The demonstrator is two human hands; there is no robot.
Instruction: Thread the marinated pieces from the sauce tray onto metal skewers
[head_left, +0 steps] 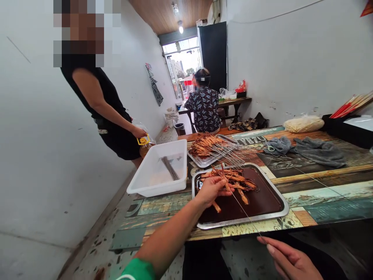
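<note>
My left hand [212, 189] is closed, pinching a reddish-brown strip of meat [227, 186] over a metal tray [284, 212]. Dark sauce fills that tray, and more meat strips [243, 196] lie in it around my fingers. A thin metal skewer [247, 214] runs from the pinched strip down to my right hand [293, 259]. My right thumb and fingers are closed on its lower end, past the table's front edge. Whether the skewer's tip is inside the meat is hidden by my left fingers.
Behind stands another tray [201, 161] piled with skewered meat [204, 146]. Left is a white plastic tub [159, 190] holding metal skewers [170, 169]. Grey cloths [319, 152] and a black box [335, 123] lie right. One person [107, 105] stands left; another [204, 107] sits farther back.
</note>
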